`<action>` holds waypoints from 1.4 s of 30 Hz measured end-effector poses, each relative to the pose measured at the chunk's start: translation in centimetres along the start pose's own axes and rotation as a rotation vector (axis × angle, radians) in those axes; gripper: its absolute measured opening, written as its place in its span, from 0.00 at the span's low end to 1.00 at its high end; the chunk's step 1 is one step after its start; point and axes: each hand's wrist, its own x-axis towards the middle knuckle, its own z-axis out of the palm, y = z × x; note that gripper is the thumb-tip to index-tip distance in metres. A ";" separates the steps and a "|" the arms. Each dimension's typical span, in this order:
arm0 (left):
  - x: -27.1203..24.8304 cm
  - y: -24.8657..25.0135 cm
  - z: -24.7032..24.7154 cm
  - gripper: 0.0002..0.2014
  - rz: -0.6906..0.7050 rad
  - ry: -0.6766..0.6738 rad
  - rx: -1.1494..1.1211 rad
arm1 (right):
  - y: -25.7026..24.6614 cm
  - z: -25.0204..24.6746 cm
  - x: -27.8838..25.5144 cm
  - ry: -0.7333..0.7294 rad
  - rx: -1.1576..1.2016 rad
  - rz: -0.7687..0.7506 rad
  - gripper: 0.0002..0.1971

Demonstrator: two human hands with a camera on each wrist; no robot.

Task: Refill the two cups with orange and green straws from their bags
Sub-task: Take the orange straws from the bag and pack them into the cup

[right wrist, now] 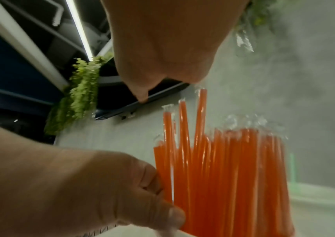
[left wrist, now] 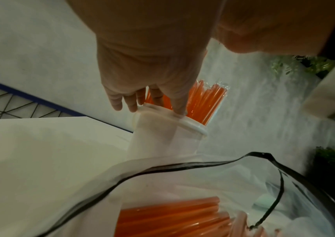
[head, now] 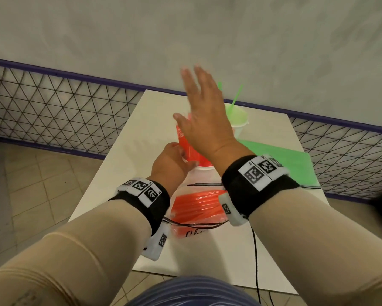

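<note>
On the table (head: 128, 151), orange straws (head: 191, 151) stand beneath the right hand (head: 204, 120).

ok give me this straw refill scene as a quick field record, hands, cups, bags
left hand: holds the rim of the white plastic cup, fingers against the orange straws
right hand: open, raised above the orange straws, holding nothing
orange straws: upright bundle filling that cup
orange bag: clear, black-edged, lying open, straws left inside
second white cup: only a few green straws
green bag: flat on white table
</note>
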 end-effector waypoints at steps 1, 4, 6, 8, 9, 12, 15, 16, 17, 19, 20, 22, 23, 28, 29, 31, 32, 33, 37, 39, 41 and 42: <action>0.0 0.0 0.0 0.16 0.001 0.001 0.000 | 0.2 0.4 0.4 -0.117 -0.083 0.012 0.40; 0.0 -0.1 0.0 0.16 0.015 0.010 0.002 | 1.0 2.0 -0.2 -0.370 -0.180 0.207 0.35; -0.1 0.0 -0.2 0.16 0.004 0.002 -0.007 | 1.5 2.5 -1.2 -0.339 -0.277 0.293 0.32; -0.2 0.2 -0.5 0.16 0.007 -0.005 -0.002 | 1.8 2.4 -1.7 -0.186 -0.365 0.367 0.30; -0.3 0.3 -0.6 0.16 0.005 -0.007 0.004 | 1.9 2.3 -1.8 -0.154 -0.364 0.389 0.29; -0.7 0.6 -0.8 0.14 0.002 0.006 0.007 | 2.1 2.4 -1.9 -0.344 -0.211 0.286 0.31; -1.0 1.1 -1.0 0.11 0.001 0.025 -0.013 | 2.2 3.3 -2.8 -0.614 -0.349 0.096 0.36; -1.0 1.2 -1.1 0.11 0.009 0.018 0.015 | 2.4 3.6 -3.1 -0.644 -0.420 0.075 0.36; -0.9 1.3 -1.1 0.12 0.009 0.005 0.040 | 2.6 3.6 -3.2 -0.666 -0.452 0.089 0.35; -0.7 1.3 -1.2 0.13 0.007 -0.012 0.040 | 2.9 3.2 -3.2 -0.707 -0.435 0.137 0.34; -0.7 1.3 -1.2 0.12 0.011 -0.016 0.024 | 2.9 2.8 -3.2 -0.725 -0.424 0.137 0.35; -1.1 0.9 -0.9 0.12 0.042 0.019 -0.014 | 2.8 2.2 -3.3 -0.711 -0.393 0.117 0.37; -1.4 0.7 -0.7 0.14 0.059 0.068 -0.046 | 2.6 1.8 -3.5 -0.651 -0.378 0.102 0.38; -2.6 -2.0 -0.5 0.13 -0.002 0.086 -0.110 | 0.1 0.3 -5.6 -0.165 -0.016 -0.207 0.15; -2.7 -2.9 -0.3 0.13 -0.003 -0.022 -0.068 | -0.3 0.4 -6.7 -0.280 0.037 -0.241 0.10; -3.2 -4.1 0.1 0.12 -0.023 -0.242 0.017 | -0.8 0.7 -8.7 -0.596 0.022 -0.243 0.06; -3.5 -4.6 0.3 0.10 -0.017 -0.332 0.090 | -0.5 1.4 -9.8 -0.732 -0.009 -0.222 0.06; -4.0 -4.8 0.3 0.08 -0.003 -0.402 0.202 | 0.1 2.2 -10.8 -0.851 -0.049 -0.193 0.07; -5.5 -5.6 0.8 0.14 0.060 -0.543 0.469 | 2.7 4.9 -14.4 -1.030 -0.095 -0.066 0.12; -5.8 -5.9 1.1 0.22 0.073 -0.557 0.487 | 3.1 5.7 -15.6 -1.078 -0.078 -0.043 0.22; -6.0 -6.1 1.2 0.30 0.075 -0.561 0.481 | 3.0 6.1 -16.1 -1.081 -0.104 -0.058 0.28; -6.0 -6.3 1.3 0.33 0.071 -0.567 0.476 | 3.0 6.1 -16.2 -1.074 -0.132 -0.074 0.30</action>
